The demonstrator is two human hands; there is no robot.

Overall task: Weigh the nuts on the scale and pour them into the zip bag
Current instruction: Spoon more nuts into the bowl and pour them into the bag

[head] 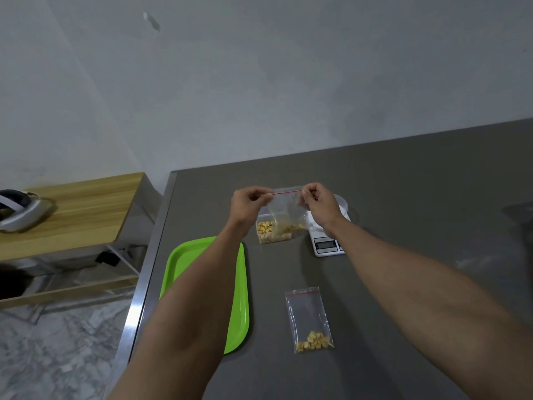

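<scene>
Left hand (248, 204) and right hand (318, 206) pinch a nut-holding zip bag (287, 210) beside the scale (327, 243); nearer, a second bag (310, 320) holds nuts.

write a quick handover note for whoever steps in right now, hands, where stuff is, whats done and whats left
Left hand and right hand each pinch an end of the red zip strip of a clear plastic zip bag, held above the table, some nuts inside.
Clear square tub of nuts sits behind it; white digital scale to its right.
Done: a second small zip bag with nuts lies flat near the green plastic tray.
Left: probably seal the held bag and set it down.
</scene>
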